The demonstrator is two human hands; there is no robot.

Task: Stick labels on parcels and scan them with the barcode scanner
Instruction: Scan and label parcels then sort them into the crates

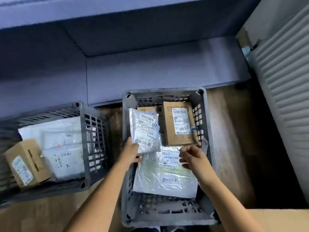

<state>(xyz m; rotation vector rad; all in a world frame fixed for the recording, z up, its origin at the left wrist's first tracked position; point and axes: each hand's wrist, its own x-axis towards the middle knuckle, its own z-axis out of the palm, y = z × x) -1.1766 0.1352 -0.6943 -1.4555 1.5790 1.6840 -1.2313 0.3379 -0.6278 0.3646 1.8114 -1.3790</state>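
Left grip point(132, 152): clamped on foil parcel point(145, 129).
Right grip point(192, 158): curled, hold unclear.
Around: box point(179, 124) beside, same crate point(167, 213); second crate point(87, 131) left.

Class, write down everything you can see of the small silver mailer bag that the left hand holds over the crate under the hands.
The small silver mailer bag is a crinkled, shiny plastic pouch, roughly rectangular. It carries a white shipping label with a barcode, printed text and two blue-outlined stickers. It sits tilted in the grey crate, and its lower end overlaps a larger silver bag. The left hand grips its lower left corner.
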